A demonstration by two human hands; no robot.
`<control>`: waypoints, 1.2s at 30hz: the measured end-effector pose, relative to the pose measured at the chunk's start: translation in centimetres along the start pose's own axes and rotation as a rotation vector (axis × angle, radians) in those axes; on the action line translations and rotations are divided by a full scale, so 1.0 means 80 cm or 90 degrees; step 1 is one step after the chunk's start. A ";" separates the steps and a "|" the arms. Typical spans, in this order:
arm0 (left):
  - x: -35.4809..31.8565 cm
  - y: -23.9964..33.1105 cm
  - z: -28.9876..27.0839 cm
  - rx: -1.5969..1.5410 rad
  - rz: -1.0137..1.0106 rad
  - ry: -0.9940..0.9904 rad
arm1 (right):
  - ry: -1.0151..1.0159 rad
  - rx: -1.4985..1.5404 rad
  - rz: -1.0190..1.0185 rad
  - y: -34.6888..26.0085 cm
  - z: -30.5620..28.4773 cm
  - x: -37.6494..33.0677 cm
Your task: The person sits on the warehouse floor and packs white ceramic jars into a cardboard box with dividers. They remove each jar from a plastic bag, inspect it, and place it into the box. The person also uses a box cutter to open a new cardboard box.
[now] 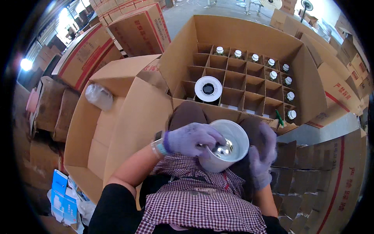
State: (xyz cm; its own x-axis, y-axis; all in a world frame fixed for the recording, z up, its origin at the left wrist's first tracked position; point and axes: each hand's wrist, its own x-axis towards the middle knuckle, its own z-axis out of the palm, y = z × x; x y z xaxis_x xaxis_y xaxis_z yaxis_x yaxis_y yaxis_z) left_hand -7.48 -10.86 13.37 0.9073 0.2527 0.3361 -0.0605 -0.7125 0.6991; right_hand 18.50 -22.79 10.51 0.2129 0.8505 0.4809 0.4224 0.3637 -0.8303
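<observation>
Two purple-gloved hands of yours work at the white bucket, which sits in your lap against the near edge of the divided carton (249,35). Your left hand (193,138) leans over the left rim of the bucket (212,163), fingers curled on a shiny metal scoop (224,150); the scoop's bowl lies inside, close to the left and near wall, with more room toward the far right side. Your right hand (264,156) is blurred and holds nothing, its fingers spread, its thumb just beside the bucket's right rim.

Beyond the bucket's far rim, a white funnel (217,89) stands in the near left part of the carton, with vacant cells to its right. Nine white-capped bottles (255,57) line the far row and the right side. A green object (279,118) sits on the carton's near edge, toward the right. An open carton (128,132) bounds your left side, a clear bag (99,96) at its far end; cardboard dividers (300,179) crowd the space right of your right hand.
</observation>
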 end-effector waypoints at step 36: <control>0.158 -0.023 -0.041 0.189 0.082 0.590 | -0.171 0.472 0.219 0.047 0.059 0.220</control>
State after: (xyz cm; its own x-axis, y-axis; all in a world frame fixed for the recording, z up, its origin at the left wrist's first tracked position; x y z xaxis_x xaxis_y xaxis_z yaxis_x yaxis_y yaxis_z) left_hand 2.73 -4.20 18.40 0.2071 0.4848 0.8498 0.0862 -0.8743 0.4778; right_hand 19.70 -4.66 14.50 -0.0315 0.9861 0.1633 -0.3322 0.1438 -0.9322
